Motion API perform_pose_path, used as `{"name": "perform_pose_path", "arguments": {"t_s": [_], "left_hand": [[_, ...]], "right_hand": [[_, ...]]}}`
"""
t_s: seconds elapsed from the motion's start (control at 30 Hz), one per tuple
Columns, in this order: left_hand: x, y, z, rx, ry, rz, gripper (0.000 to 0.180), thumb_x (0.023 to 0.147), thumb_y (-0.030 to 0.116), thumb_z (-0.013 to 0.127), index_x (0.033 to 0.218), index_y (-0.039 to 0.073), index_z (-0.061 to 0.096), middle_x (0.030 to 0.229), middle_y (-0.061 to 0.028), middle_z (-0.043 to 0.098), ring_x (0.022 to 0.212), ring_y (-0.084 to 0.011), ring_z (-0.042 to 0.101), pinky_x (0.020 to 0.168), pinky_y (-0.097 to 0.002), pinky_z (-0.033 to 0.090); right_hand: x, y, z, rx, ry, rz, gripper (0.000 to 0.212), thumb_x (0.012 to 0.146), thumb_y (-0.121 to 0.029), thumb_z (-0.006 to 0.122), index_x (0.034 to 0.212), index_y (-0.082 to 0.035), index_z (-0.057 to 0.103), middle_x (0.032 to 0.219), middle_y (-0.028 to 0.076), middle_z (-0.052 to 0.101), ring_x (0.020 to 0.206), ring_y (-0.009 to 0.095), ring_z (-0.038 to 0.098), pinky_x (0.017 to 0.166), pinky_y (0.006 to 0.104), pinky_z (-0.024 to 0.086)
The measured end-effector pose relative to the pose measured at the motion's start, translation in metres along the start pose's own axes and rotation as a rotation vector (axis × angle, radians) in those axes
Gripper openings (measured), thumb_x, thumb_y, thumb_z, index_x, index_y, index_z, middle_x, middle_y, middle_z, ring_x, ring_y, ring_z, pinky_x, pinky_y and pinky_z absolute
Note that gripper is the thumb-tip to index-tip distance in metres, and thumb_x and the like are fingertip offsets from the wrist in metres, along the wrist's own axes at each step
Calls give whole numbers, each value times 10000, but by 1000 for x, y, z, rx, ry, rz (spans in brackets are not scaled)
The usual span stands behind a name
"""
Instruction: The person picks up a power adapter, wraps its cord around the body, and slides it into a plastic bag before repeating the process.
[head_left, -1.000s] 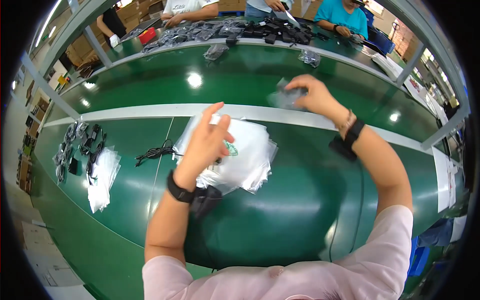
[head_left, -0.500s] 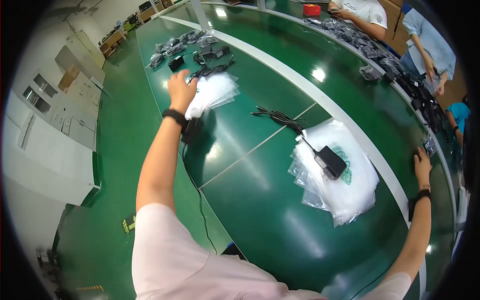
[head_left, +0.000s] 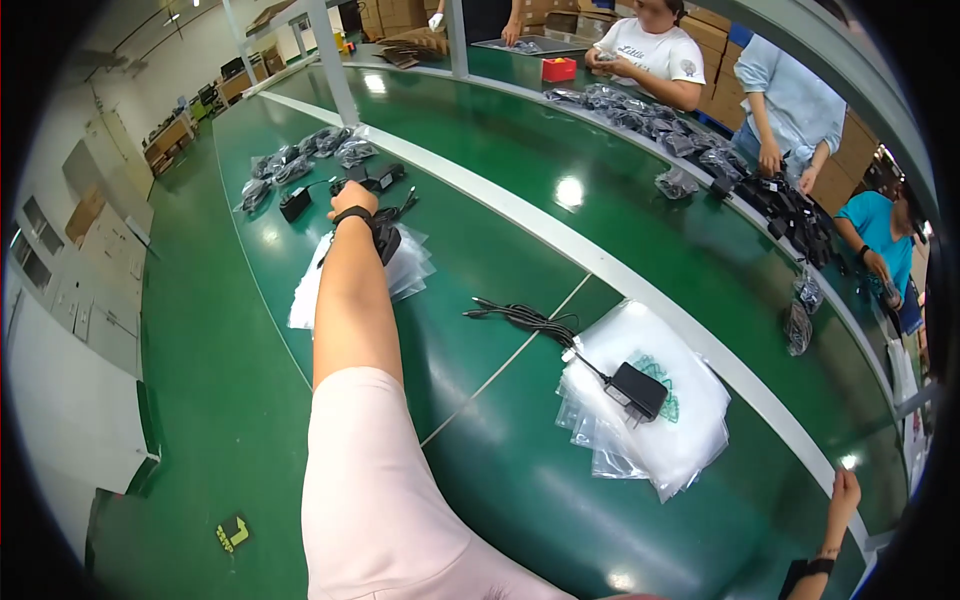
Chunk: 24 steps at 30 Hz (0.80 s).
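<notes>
My left hand point(head_left: 354, 200) reaches far over the table, its fingers curled down among black power adapters and cords. What they grip is hidden. A black power adapter point(head_left: 296, 205) stands just left of it; another adapter point(head_left: 384, 178) lies to its right. Under my left forearm is a fanned stack of clear plastic bags point(head_left: 408, 268), with black cable beside my wrist. My right hand point(head_left: 845, 492) is at the right, over the pale rail, small and seemingly empty with fingers loosely apart. Between my hands, a black plug adapter point(head_left: 638, 391) with coiled cord point(head_left: 535, 318) rests on another bag stack point(head_left: 690, 440).
Several bagged adapters point(head_left: 300, 160) lie at the far left. Beyond the white divider rail point(head_left: 520, 215), a bagged pair point(head_left: 800, 315) lies near a long row of bagged adapters point(head_left: 640, 120). Co-workers stand along the far side near a red box point(head_left: 559, 69). Metal posts rise from the table.
My left hand has moved forward onto the adapters and curled its fingers. My right hand has drawn back from the bagged item, which stays on the far strip. The view has shifted.
</notes>
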<state>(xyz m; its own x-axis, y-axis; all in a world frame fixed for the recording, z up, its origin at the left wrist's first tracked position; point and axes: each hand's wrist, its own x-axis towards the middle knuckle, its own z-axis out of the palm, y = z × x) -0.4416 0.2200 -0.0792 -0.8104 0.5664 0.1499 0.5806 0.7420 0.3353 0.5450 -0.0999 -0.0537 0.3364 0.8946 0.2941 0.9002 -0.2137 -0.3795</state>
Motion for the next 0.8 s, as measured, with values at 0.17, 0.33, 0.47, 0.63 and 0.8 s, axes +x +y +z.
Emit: {"name": "perform_pose_path", "arguments": {"t_s": [0.17,0.33,0.47,0.63,0.8], "left_hand": [[59,-33,-67,-572,618,142,231,770,211,541,916,42,600,882,-159,642,866,-360,587,772,-411,459],[59,-28,-193,-1094,563,439,200,763,149,547,863,-12,609,759,-102,637,703,-209,600,637,-319,462],[-33,-15,-280,-1371,77,731,170,798,103,562,914,-19,588,813,-42,594,743,-111,552,664,-245,448],[-230,44,-318,-1523,-254,855,117,771,6,549,887,-2,533,696,-52,579,618,-114,553,580,-212,437],[-393,59,-259,-1356,94,1430,81,751,102,551,782,31,571,709,-86,562,679,-206,550,601,-321,437]], "right_hand": [[-20,107,4,374,156,323,272,899,-248,508,1104,-88,589,817,-6,593,603,29,463,499,164,363],[-25,95,-1,473,147,392,302,903,-285,504,1125,-98,588,880,-23,613,650,20,487,540,140,364],[-33,4,-11,601,198,363,356,891,-311,517,1187,-114,542,901,11,601,621,33,485,509,150,388],[-75,-279,-19,1238,-396,-148,554,921,-387,422,1363,-85,278,951,128,597,648,119,567,514,206,495],[-134,-448,4,1512,-831,188,633,927,-368,417,1410,-133,81,951,117,605,569,121,548,421,218,455]]}}
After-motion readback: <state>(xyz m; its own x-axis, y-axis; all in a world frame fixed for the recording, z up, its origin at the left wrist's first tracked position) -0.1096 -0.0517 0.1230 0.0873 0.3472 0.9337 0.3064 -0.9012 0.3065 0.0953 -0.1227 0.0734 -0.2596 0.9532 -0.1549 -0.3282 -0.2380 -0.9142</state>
